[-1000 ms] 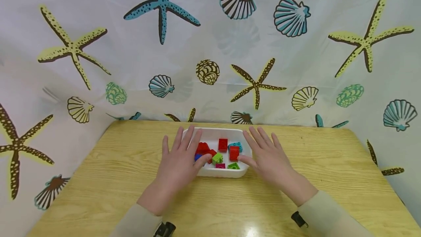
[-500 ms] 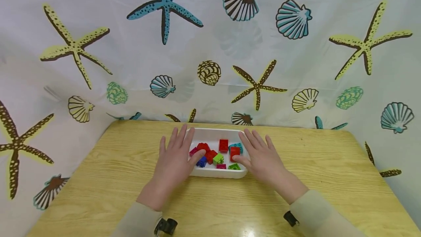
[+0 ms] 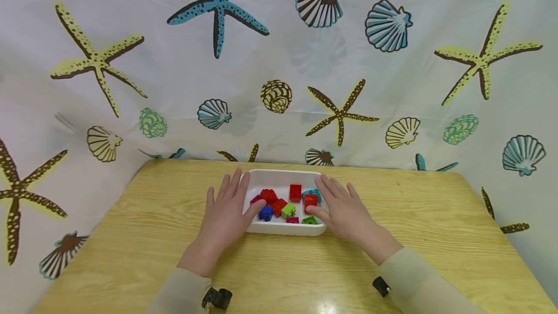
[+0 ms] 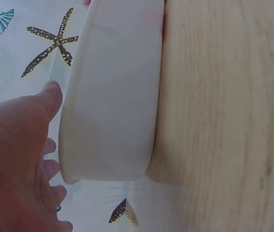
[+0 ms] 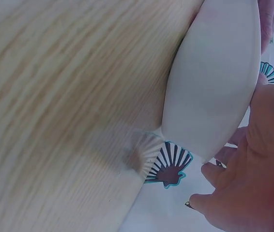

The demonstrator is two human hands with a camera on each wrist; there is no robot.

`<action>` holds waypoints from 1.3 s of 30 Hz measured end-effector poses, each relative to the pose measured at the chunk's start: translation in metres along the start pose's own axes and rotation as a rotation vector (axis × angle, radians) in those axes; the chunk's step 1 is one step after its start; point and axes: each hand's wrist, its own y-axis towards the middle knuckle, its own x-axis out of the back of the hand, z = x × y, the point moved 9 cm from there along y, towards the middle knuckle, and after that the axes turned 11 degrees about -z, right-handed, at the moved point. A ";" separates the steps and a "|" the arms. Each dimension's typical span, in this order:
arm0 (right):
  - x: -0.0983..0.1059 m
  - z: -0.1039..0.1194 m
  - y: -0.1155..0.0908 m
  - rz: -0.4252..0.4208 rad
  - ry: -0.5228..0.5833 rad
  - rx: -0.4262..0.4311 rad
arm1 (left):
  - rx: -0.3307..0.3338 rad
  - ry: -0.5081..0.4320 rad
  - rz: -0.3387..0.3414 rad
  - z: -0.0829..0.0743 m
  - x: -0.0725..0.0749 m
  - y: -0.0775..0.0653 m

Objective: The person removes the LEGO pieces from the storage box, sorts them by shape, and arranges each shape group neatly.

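A white plastic tray sits toward the back of the table, holding several toy building blocks. Among them are red blocks, a blue block, a lime green block and a teal block. My left hand is at the tray's left end, fingers extended, thumb over the near left rim. At the right end is my right hand, fingers straight, its thumb in front of a red block. Both wrist views show the tray wall beside the fingers; firm contact is unclear.
The wooden table stretches in front of the tray and to both sides. Behind it hangs a white curtain printed with starfish and shells, which also runs along the left and right sides.
Both hands have shifted a little left; the left hand uncovers the blue and magenta blocks. The right fingers have come closer to the tray's right end. The tray looks unmoved.
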 end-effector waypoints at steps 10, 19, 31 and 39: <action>-0.005 -0.002 0.001 0.020 0.035 0.008 | 0.018 -0.026 0.028 0.011 -0.008 -0.001; -0.007 0.004 0.003 0.018 0.045 0.038 | 0.013 -0.049 0.050 0.019 -0.013 -0.002; 0.000 -0.001 0.005 0.045 0.011 0.108 | 0.014 -0.067 0.093 0.023 -0.013 -0.001; 0.012 0.000 0.015 0.057 -0.011 0.214 | 0.029 -0.068 0.108 0.025 -0.014 -0.001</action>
